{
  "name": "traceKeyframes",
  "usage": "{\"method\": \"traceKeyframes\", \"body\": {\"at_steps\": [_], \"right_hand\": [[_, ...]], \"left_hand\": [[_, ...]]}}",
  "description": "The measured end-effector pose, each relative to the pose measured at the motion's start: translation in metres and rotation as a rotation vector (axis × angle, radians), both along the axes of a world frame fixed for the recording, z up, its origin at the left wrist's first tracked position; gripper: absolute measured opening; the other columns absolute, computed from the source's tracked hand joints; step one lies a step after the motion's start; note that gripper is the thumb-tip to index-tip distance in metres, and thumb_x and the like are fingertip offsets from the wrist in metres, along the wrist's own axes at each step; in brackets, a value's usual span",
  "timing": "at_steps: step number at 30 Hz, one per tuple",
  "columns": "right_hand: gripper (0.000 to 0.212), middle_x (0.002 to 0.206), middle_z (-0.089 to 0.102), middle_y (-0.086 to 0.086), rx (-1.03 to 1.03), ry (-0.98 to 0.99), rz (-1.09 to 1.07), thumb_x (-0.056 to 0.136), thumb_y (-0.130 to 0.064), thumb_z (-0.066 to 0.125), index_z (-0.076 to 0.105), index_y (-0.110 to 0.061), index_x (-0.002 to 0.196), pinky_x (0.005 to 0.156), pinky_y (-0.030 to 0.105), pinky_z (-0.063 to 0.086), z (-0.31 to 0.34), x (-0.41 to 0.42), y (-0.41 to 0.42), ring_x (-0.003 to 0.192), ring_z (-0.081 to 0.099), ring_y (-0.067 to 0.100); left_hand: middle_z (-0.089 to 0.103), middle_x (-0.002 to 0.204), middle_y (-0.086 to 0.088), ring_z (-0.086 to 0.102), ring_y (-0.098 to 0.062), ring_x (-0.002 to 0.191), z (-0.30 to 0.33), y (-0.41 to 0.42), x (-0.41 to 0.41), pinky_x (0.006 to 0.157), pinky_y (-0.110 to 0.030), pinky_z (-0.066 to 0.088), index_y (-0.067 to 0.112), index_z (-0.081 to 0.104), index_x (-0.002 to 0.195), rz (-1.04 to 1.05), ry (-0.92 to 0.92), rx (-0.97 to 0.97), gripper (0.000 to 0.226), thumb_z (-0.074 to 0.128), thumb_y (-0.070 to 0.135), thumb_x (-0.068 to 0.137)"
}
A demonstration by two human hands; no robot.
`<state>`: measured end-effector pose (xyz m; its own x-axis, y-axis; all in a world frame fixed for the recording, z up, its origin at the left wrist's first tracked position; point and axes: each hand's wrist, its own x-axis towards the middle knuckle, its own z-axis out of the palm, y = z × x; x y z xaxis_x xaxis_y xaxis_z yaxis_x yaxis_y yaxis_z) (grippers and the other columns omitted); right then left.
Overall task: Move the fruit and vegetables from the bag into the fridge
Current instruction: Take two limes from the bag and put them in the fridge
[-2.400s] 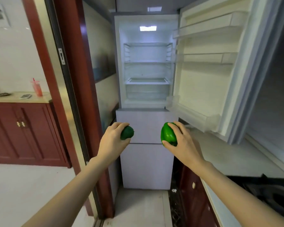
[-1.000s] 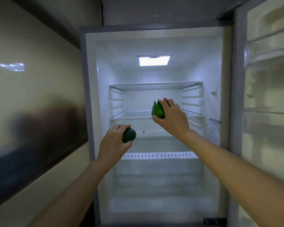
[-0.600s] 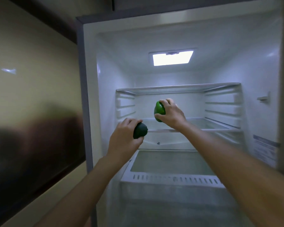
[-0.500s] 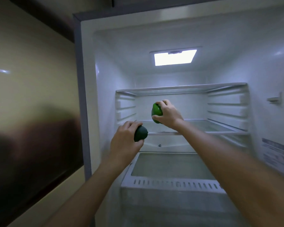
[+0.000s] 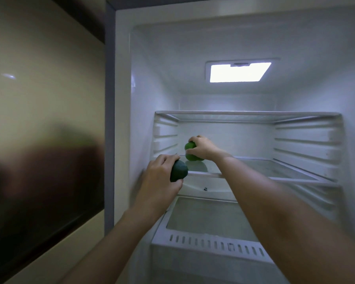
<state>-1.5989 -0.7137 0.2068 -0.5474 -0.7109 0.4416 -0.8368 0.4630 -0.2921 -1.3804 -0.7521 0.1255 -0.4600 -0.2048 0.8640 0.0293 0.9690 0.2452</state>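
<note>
Nearest, a vented drawer cover (image 5: 213,242) is seen low in the fridge (image 5: 121,119). Above it, a dark green avocado (image 5: 178,171) is gripped by the curled fingers of the left hand (image 5: 160,177), just before the glass shelf (image 5: 275,171). Farther in, a green pepper (image 5: 190,152) is clasped by the right hand (image 5: 203,147) and rests on that shelf. A ceiling light (image 5: 240,72) glows beyond; a beige wall (image 5: 39,78) lies left.

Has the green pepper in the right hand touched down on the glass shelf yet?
Touching. In the head view the green pepper, gripped by the right hand, meets its own reflection on the glass shelf.
</note>
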Motion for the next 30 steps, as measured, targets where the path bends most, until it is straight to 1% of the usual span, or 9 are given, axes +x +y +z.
{"method": "traceKeyframes", "body": {"at_steps": [4,8,10,13,15,18,23,26,30], "right_hand": [[0.062,0.132,0.04,0.011,0.068,0.009,-0.028,0.086,-0.036,0.062,0.035,-0.018,0.139,0.099,0.042,0.043,0.001,0.001,0.004,0.115,0.045,0.028],[0.075,0.151,0.021,0.011,0.11,0.03,-0.046,0.087,-0.043,0.059,0.02,-0.024,0.147,0.109,0.045,0.03,0.0,0.006,0.018,0.135,0.03,0.031],[0.073,0.155,0.014,0.01,0.126,0.052,-0.049,0.089,-0.047,0.055,0.017,-0.025,0.148,0.112,0.046,0.025,0.0,0.012,0.028,0.14,0.022,0.031],[0.066,0.156,0.013,0.01,0.123,0.126,-0.057,0.093,-0.048,0.047,0.019,-0.024,0.148,0.113,0.046,0.02,-0.002,0.027,0.047,0.142,0.014,0.029],[0.061,0.155,0.016,0.012,0.108,0.201,-0.072,0.095,-0.047,0.042,0.022,-0.022,0.147,0.113,0.045,0.022,-0.004,0.038,0.06,0.142,0.015,0.028],[0.054,0.149,0.028,0.011,0.075,0.315,-0.115,0.096,-0.047,0.04,0.031,-0.023,0.143,0.106,0.041,0.031,-0.007,0.057,0.08,0.137,0.026,0.027],[0.042,0.132,0.051,0.008,-0.18,0.48,-0.166,0.097,-0.038,0.042,0.048,-0.015,0.13,0.096,0.036,0.04,-0.037,0.098,0.122,0.12,0.045,0.024],[0.036,0.126,0.055,0.007,-0.233,0.498,-0.215,0.096,-0.031,0.043,0.054,-0.013,0.124,0.092,0.035,0.041,-0.058,0.129,0.152,0.116,0.048,0.023],[0.033,0.124,0.058,0.007,-0.223,0.491,-0.314,0.096,-0.027,0.043,0.056,-0.012,0.122,0.091,0.035,0.041,-0.087,0.175,0.201,0.114,0.05,0.024]], "left_hand": [[0.054,0.116,0.005,0.048,-0.01,0.103,-0.001,0.002,0.0,0.091,-0.022,0.042,0.021,0.052,0.125,-0.009,-0.021,0.001,0.051,0.07,0.019,0.078],[0.055,0.116,0.003,0.05,-0.012,0.102,-0.001,0.005,0.002,0.092,-0.026,0.045,0.022,0.051,0.125,-0.018,-0.064,-0.011,0.051,0.071,0.021,0.077],[0.055,0.116,0.002,0.051,-0.012,0.102,0.0,0.008,0.004,0.091,-0.028,0.046,0.021,0.052,0.124,-0.022,-0.083,-0.011,0.051,0.071,0.022,0.077],[0.056,0.115,0.002,0.051,-0.014,0.101,-0.001,0.014,0.008,0.089,-0.028,0.046,0.022,0.052,0.123,-0.011,-0.102,0.003,0.049,0.07,0.022,0.077],[0.057,0.114,0.002,0.052,-0.015,0.101,-0.003,0.019,0.009,0.086,-0.027,0.046,0.022,0.053,0.121,-0.007,-0.097,0.002,0.049,0.071,0.022,0.076],[0.058,0.114,0.001,0.053,-0.016,0.1,-0.01,0.028,0.011,0.083,-0.027,0.048,0.021,0.055,0.121,-0.011,-0.09,0.014,0.05,0.072,0.022,0.075],[0.057,0.117,-0.001,0.055,-0.017,0.097,-0.027,0.039,0.023,0.084,-0.027,0.047,0.019,0.054,0.122,-0.019,-0.161,0.045,0.05,0.072,0.021,0.075],[0.057,0.118,-0.005,0.055,-0.023,0.101,-0.037,0.052,0.035,0.085,-0.031,0.047,0.016,0.053,0.125,-0.02,-0.201,0.073,0.052,0.071,0.019,0.076],[0.058,0.118,-0.005,0.055,-0.023,0.101,-0.055,0.082,0.052,0.083,-0.032,0.048,0.017,0.053,0.125,-0.11,-0.242,0.088,0.053,0.071,0.019,0.075]]}}
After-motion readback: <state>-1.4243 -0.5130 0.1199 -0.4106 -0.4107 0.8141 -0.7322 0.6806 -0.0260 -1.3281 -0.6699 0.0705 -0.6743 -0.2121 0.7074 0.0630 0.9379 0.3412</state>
